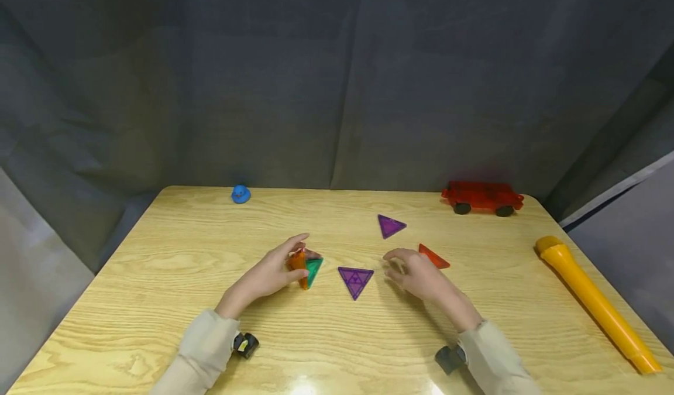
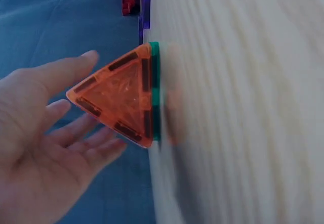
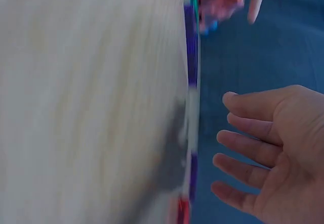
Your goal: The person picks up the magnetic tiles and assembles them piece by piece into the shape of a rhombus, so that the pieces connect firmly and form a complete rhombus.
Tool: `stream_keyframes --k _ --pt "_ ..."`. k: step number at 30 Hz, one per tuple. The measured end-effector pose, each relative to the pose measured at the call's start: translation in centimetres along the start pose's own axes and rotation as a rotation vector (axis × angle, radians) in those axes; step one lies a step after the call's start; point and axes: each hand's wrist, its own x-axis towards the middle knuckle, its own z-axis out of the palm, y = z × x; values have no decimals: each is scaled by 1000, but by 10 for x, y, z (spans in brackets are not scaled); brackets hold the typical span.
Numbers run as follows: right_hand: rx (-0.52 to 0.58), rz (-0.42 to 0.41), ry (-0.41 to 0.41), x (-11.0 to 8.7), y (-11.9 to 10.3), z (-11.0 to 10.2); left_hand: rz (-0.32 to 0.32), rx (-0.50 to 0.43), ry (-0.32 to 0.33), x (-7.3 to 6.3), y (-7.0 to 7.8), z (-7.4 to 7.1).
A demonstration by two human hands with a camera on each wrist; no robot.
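An orange translucent triangle tile stands upright along an edge of a flat green triangle tile. My left hand is spread loosely about the orange tile, its fingers partly behind it in the left wrist view. To the right of this pair a purple triangle tile lies flat on the table. My right hand hovers over the wood with relaxed fingers and holds nothing. Just beyond it lies a red triangle tile. A second purple tile lies farther back.
A blue toy duck sits at the table's back left. At the back right corner is a red wheeled toy car base. A long yellow-orange stick lies along the right edge. Dark cloth hangs behind the table.
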Motion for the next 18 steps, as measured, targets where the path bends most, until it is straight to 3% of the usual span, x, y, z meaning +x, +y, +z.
stream_keyframes --k 6,9,14,18 --pt "-48 61 56 -6 30 -21 99 -5 93 -3 20 3" --pt "-59 75 60 -10 41 -28 170 -29 102 -5 35 9" --pt "-45 143 13 -14 51 -35 227 10 67 -7 52 24" --pt "-30 179 -22 -14 55 -36 167 12 -36 -5 59 37"
